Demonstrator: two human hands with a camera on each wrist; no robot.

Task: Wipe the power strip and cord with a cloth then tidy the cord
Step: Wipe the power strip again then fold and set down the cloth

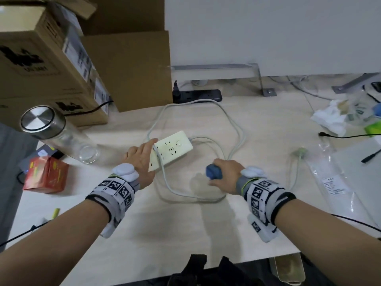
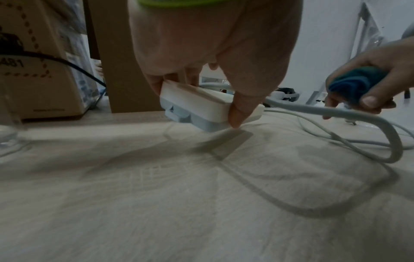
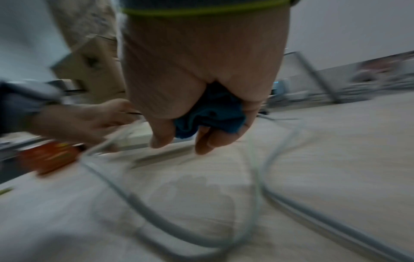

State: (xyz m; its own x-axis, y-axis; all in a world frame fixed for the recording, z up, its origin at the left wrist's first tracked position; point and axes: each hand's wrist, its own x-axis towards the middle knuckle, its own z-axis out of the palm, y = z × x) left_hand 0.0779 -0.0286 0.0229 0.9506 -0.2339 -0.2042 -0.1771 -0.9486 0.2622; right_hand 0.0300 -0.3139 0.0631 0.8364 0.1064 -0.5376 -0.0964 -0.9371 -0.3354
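Observation:
A cream power strip [image 1: 172, 148] lies mid-table; in the left wrist view the power strip [image 2: 201, 104] is tilted, its near end lifted off the wood. My left hand [image 1: 142, 157] grips its left end, thumb [image 2: 241, 113] on one side and fingers on the other. Its pale grey cord [image 1: 235, 129] loops loosely over the table and back across the strip. My right hand [image 1: 224, 172] hovers just right of the strip, gripping a bunched blue cloth [image 1: 213, 171], also seen as the cloth [image 3: 212, 115] in the right wrist view, blurred. A damp patch [image 3: 195, 193] marks the table below it.
Cardboard boxes [image 1: 51, 65] stand at the back left, with a glass bottle [image 1: 61, 137] and a red carton [image 1: 46, 175] in front. A black power strip [image 1: 198, 95] lies at the back. Crumpled tissues and plastic bags [image 1: 338, 118] and a black cable [image 1: 346, 136] crowd the right side.

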